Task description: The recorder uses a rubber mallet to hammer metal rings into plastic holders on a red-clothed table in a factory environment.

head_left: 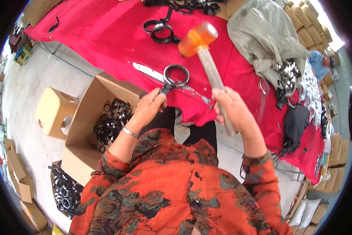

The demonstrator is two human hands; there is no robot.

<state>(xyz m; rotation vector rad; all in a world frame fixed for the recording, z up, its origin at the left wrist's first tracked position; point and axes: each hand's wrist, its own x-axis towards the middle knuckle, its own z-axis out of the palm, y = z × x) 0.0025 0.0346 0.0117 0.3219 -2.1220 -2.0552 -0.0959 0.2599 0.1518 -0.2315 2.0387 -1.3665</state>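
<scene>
Orange patterned sleeves (176, 188) fill the lower view, and from them both forearms rise toward the bench (105, 35) with its red cloth. Left hand (150, 105) has its grip closed on the tab of a black ring clamp (176, 76), holding the ring upright just above the cloth at the bench edge. Right hand (232, 107) has its grip wrapped tight round the wooden handle of a mallet (197, 39), whose orange head is raised above and slightly beyond the ring.

The risk I judge greatest is a blow landing off the ring: the left fingers sit very near the strike point, and a glancing hit could catch them or knock the clamp out of the hand. The clamp is held only by its small tab, so it could twist under the blow.

An open cardboard box (86, 117) on the floor at the left holds a heap of black rings. A lower container (64, 190) beside it also holds dark rings. A grey sack (258, 39) on the bench spills metal rings from its mouth.
</scene>
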